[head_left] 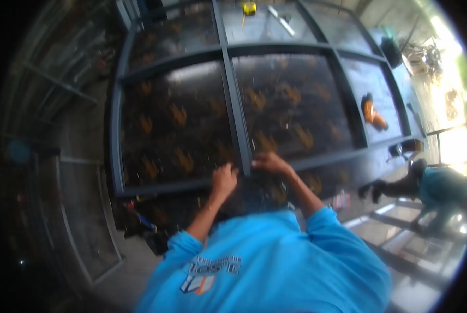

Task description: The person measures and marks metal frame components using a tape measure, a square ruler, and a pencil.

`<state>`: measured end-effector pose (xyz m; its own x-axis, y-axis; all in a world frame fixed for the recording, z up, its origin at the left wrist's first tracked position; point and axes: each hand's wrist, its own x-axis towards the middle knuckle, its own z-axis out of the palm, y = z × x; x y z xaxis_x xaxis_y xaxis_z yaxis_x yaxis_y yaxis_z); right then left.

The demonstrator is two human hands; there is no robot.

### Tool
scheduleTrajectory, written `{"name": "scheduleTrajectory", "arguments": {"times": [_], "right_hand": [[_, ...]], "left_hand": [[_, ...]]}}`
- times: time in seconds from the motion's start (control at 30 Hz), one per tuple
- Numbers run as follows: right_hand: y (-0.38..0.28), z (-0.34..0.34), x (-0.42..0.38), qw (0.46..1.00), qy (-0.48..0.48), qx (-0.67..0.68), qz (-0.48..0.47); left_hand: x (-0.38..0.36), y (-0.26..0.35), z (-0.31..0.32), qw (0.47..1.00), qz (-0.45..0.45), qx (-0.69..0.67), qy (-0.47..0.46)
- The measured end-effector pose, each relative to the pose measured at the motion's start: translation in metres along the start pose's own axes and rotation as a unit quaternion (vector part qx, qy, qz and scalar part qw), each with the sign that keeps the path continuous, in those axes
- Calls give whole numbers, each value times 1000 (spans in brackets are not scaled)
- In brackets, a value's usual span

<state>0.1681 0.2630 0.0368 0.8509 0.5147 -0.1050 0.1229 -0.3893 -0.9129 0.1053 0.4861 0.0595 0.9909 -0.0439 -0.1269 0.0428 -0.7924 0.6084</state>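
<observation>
A large grey metal frame [235,115] with crossing bars lies on a dark, orange-marked work surface [296,122]. My left hand [224,179] is at the near edge, just left of the middle bar's lower end, its fingers curled; whatever is between them is too small to make out. On the other side of that bar, my right hand [270,162] reaches toward it with fingers bent and blurred. Whether it holds anything cannot be seen.
An orange and black power tool [374,113] lies inside the right section. At the far side are a yellow tape measure [249,8] and a pale metal strip [281,21]. Another person [442,185] in teal bends over at the right, near metal frames [411,221].
</observation>
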Motion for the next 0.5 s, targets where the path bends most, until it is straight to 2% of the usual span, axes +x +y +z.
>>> {"name": "scheduleTrajectory", "arguments": {"times": [0.03, 0.07, 0.1, 0.13, 0.17, 0.23, 0.3, 0.33, 0.4, 0.47, 0.5], "right_hand": [[-11, -2, -4, 998, -10, 47, 36], [-35, -6, -3, 979, -22, 126, 156], [-25, -1, 1, 964, -32, 151, 218], [-23, 4, 2, 960, -23, 148, 237], [-18, 6, 9, 961, -51, 132, 237], [-20, 9, 18, 962, -45, 134, 232], [-18, 15, 17, 961, -41, 136, 237], [-16, 18, 20, 967, -17, 125, 223], [-10, 27, 14, 970, 1, 112, 214], [-8, 34, 11, 966, 77, 123, 215], [-8, 36, 10, 966, 77, 123, 215]], "left_hand": [[-10, 10, -9, 999, 19, 48, -16], [-22, 14, -11, 998, 28, 50, -34], [-33, 7, 0, 996, 68, 61, 16], [-43, 1, 7, 987, 116, 77, 77], [-47, -3, 11, 987, 112, 79, 80], [-46, -5, 13, 986, 131, 3, 108], [-51, -6, 12, 983, 144, 12, 115], [-49, -7, 11, 979, 164, 22, 120], [-52, -10, 14, 981, 158, 16, 111], [-56, -12, 17, 983, 154, 13, 101], [-57, -11, 18, 985, 143, 14, 99]]}}
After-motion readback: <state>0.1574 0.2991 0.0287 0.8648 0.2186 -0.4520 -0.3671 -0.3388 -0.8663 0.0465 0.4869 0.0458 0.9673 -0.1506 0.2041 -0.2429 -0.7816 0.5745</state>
